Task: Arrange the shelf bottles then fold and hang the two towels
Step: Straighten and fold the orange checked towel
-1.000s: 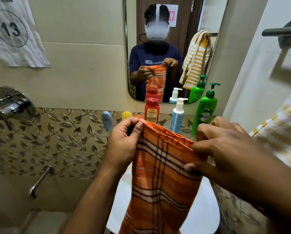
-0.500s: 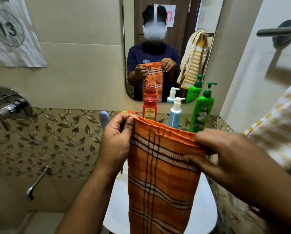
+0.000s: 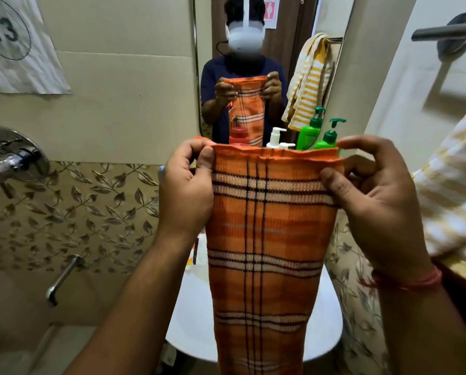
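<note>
Both hands pinch orange towel [image 3: 267, 239] top corners, left hand [image 3: 184, 190], right hand [image 3: 375, 201]; long axis hangs down; rail [image 3: 443, 31] up-right of towel, right hand nearer.

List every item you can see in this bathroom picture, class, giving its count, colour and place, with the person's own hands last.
Plaid towel: 1, orange with black and white lines, held up centre, hanging over the basin.
Striped towel: 1, yellow and white, at the right edge.
Pump bottles: 2, green and white, on the shelf behind the plaid towel.
Red bottle: 1, on the shelf, mostly hidden.
Mirror: 1, on the wall above the shelf.
Wash basin: 1, white, below the plaid towel.
Towel bar: 1, chrome, upper right.
Wall taps: 2, chrome, mixer and spout, left.
Paper sign: 1, white, numbered 13, upper left.
Left hand: grips towel's top left corner.
Right hand: grips top right corner.
</note>
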`<action>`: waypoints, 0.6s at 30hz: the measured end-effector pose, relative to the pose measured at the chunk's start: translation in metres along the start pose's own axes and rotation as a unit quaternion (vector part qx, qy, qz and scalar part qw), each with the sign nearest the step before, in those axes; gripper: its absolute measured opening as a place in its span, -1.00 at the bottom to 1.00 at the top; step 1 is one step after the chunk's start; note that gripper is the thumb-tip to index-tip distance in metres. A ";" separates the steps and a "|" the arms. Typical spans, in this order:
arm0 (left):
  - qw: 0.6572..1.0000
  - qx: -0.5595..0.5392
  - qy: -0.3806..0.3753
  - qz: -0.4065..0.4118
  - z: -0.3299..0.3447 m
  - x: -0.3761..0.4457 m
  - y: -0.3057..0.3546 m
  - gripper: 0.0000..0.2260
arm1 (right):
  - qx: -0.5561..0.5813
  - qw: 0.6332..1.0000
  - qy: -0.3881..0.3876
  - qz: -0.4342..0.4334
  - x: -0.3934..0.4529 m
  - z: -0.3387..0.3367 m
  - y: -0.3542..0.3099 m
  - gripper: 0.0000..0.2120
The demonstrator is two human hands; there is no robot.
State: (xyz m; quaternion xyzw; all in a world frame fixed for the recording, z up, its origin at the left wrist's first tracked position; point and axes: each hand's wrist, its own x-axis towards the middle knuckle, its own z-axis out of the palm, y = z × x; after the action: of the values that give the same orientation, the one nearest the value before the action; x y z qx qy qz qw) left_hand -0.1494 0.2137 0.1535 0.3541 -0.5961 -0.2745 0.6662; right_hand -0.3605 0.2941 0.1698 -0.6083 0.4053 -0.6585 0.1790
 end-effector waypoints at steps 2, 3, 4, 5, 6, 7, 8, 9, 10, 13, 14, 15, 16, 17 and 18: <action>1.000 0.000 0.005 0.011 0.002 0.006 0.004 -0.87 | -0.001 1.000 0.011 -0.007 0.006 0.003 0.000 -0.74; 1.000 -0.001 0.004 0.012 0.003 0.008 0.004 -0.88 | 0.001 1.000 0.019 -0.009 0.008 0.004 0.001 -0.75; 1.000 -0.003 0.001 0.009 0.004 0.009 0.004 -0.88 | 0.006 0.999 0.031 -0.012 0.010 0.005 0.001 -0.74; 1.000 -0.007 0.000 0.006 0.004 0.010 0.002 -0.88 | 0.011 0.999 0.042 -0.015 0.012 0.005 0.003 -0.73; 1.000 -0.012 0.000 0.000 0.004 0.011 0.000 -0.89 | 0.012 0.999 0.046 -0.016 0.012 0.006 0.005 -0.73; 1.000 -0.019 0.002 -0.008 0.004 0.012 -0.001 -0.89 | 0.008 0.999 0.042 -0.012 0.012 0.006 0.007 -0.73; 0.999 -0.026 0.003 -0.018 0.003 0.013 -0.003 -0.89 | 0.003 0.999 0.037 -0.006 0.012 0.007 0.009 -0.72; 0.999 -0.034 0.005 -0.027 0.003 0.014 -0.005 -0.89 | -0.002 0.999 0.033 -0.002 0.013 0.007 0.011 -0.70; 0.999 -0.043 0.006 -0.032 0.002 0.015 -0.006 -0.90 | -0.008 0.999 0.033 -0.002 0.014 0.008 0.012 -0.69; 0.997 -0.064 0.015 -0.037 0.002 0.016 -0.004 -0.92 | 0.000 0.999 0.032 -0.002 0.019 0.007 0.015 -0.68; 0.996 -0.074 0.020 -0.034 0.003 0.017 -0.002 -0.91 | 0.017 0.999 0.031 -0.001 0.021 0.007 0.016 -0.68; 0.995 -0.089 0.025 -0.031 0.003 0.017 0.000 -0.90 | 0.042 0.999 0.033 0.000 0.023 0.007 0.016 -0.68; 0.994 -0.105 0.028 -0.027 0.004 0.018 0.004 -0.88 | 0.069 0.997 0.041 0.000 0.025 0.007 0.016 -0.67; 0.993 -0.112 0.031 -0.020 0.004 0.019 0.008 -0.85 | 0.091 0.995 0.049 -0.002 0.027 0.007 0.016 -0.67; 0.993 -0.115 0.032 -0.014 0.006 0.019 0.012 -0.80 | 0.107 0.993 0.057 -0.004 0.029 0.008 0.015 -0.67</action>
State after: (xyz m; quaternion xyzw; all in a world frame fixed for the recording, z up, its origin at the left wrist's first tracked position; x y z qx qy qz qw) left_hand -0.1530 0.2046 0.1748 0.2920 -0.5340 -0.3388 0.7174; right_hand -0.3627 0.2615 0.1770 -0.5490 0.3396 -0.7322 0.2174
